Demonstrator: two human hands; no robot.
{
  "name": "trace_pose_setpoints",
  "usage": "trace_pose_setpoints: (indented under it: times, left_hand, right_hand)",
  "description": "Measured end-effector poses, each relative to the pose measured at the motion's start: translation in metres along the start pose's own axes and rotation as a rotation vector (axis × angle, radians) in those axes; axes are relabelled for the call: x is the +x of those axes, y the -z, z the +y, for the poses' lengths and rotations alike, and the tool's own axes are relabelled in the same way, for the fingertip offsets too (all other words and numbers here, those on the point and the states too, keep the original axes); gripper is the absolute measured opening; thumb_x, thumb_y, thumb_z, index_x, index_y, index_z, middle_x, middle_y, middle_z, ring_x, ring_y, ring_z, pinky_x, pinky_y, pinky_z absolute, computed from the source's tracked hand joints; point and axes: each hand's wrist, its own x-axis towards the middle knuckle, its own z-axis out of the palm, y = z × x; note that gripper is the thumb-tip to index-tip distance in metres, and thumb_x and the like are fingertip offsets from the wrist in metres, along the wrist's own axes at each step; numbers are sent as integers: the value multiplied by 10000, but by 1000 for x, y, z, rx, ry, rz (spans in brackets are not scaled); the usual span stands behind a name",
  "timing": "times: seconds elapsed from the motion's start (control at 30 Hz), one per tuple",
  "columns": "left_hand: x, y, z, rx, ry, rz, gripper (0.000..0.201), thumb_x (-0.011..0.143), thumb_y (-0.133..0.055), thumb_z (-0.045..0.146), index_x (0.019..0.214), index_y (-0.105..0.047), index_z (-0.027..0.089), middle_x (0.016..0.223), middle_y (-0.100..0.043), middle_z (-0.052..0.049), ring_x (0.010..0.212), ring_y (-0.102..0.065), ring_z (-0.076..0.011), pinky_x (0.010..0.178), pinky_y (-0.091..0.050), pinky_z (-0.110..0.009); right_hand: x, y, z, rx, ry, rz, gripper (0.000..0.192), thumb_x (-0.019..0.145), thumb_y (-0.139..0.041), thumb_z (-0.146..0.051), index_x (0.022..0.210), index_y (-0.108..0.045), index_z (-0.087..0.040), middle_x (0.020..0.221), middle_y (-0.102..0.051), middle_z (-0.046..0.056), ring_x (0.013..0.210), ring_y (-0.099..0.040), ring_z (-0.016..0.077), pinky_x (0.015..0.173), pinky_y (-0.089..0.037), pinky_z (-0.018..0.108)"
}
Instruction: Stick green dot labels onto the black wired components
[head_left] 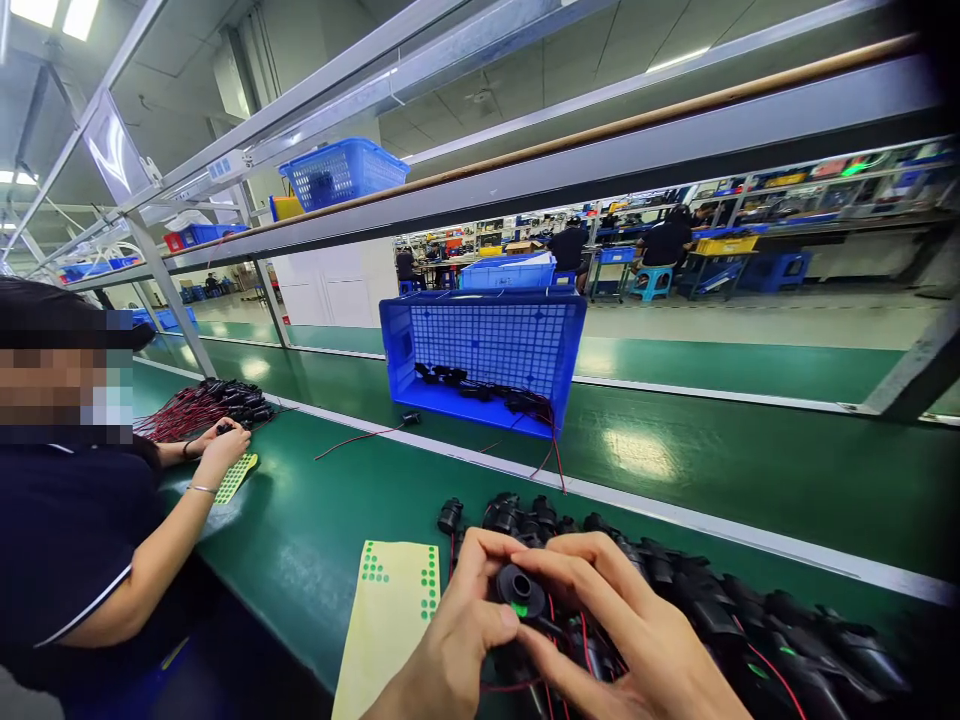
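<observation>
Both my hands hold one small black round part [520, 588] with red and black wires, just above the green bench. My left hand [450, 640] pinches its left side, thumb beside a green dot sticker on the part. My right hand [637, 640] grips it from the right with fingers over the top. A pale yellow sticker sheet [390, 610] with green dots lies left of my hands. A pile of the same black wired parts [720, 610] lies behind and to the right.
A blue crate [487, 350] tipped on its side on the green conveyor [712, 460] holds wired parts. One loose part [410, 418] lies before it. A co-worker at left has hands [221, 445] on another bundle of wired parts [217, 400] and a sticker sheet [236, 475].
</observation>
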Motion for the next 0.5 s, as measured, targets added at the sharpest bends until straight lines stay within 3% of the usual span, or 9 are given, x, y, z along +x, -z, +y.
trace_pose_setpoints:
  times: [0.3,0.5]
  left_hand:
    - [-2,4,-6,32,3,13,338,786,-544,215,1122,-507,205,1028,-503,-26,977,-449,-204,904,-335,-354]
    - [-5,2,-6,48,-18,11,330,812,-539,251,1135,-486,209,1054,-460,-41,971,-434,-207,874,-342,-350]
  right_hand:
    - [-2,-4,-1,-39,55,-24,524,919,-589,-95,1403,-476,-261,1059,-627,41,868,-709,133,710,-602,204]
    - [-6,-7,-2,-37,86,-10,540,894,-574,-66,1395,-482,-247,1075,-654,48,885,-718,129,736,-599,192]
